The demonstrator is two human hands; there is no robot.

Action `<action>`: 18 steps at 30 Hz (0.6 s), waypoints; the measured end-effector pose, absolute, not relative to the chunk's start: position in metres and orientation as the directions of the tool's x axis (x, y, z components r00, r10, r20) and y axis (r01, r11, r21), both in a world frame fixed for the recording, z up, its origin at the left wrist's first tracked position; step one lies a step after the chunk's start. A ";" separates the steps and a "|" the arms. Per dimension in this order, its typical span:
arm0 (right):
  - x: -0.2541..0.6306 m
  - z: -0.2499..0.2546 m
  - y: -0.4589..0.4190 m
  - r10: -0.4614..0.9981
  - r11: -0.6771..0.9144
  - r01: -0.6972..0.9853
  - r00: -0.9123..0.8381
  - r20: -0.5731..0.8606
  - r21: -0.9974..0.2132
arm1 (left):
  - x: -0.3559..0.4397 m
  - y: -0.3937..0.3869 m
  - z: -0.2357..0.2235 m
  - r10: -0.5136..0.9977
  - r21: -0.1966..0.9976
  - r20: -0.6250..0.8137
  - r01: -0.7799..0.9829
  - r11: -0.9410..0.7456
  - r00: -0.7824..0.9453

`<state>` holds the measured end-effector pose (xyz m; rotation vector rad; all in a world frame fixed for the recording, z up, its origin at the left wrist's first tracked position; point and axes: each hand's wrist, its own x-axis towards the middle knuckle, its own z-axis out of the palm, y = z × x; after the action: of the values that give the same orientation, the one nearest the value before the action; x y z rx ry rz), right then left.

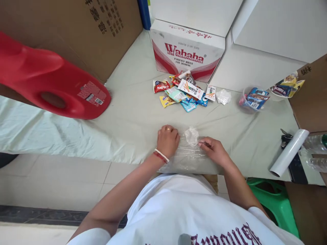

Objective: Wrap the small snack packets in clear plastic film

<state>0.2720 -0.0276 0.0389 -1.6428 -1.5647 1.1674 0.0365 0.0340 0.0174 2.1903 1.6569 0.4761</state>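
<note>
A sheet of clear plastic film [187, 158], which may be a bag, lies at the table's front edge close to my body. My left hand [168, 139] rests on its left side with the fingers curled in; the fingertips are hidden. On the right side my right hand [213, 148] pinches the film between thumb and fingers. Between the two hands sits a crumpled whitish plastic piece [191, 136], on or under the film. Beyond them is a heap of small snack packets [184, 90] in several colours.
A large red jug [58, 81] lies at the left. Behind the packets stands a Wahaha carton [189, 51]. To the right are crumpled plastic [223, 97], a clear tub [246, 102] with packets, a white roll [290, 153] and plastic bottles [315, 144]. A green stool [283, 207] stands below.
</note>
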 end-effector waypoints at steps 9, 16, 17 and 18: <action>0.294 0.025 -0.027 0.845 -0.361 -0.106 0.383 -0.373 -0.927 | 0.024 0.058 0.002 0.982 0.773 0.067 0.632 0.061 -0.176; 0.297 0.010 -0.004 0.848 -0.311 0.087 0.474 -0.235 -0.946 | 0.023 0.061 0.006 0.896 0.704 0.287 0.709 0.044 -0.340; 0.297 0.010 -0.003 0.857 -0.300 0.078 0.461 -0.232 -0.951 | 0.023 0.056 0.008 0.884 0.647 0.380 0.761 -0.043 -0.273; 0.296 0.011 -0.001 0.865 -0.285 0.046 0.441 -0.237 -0.957 | 0.024 0.050 0.010 0.884 0.574 0.444 0.804 -0.157 -0.145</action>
<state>0.2962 -0.0015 0.0108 -1.6649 -0.8017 0.9969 0.0243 0.0503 0.0096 1.9842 1.9696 1.1917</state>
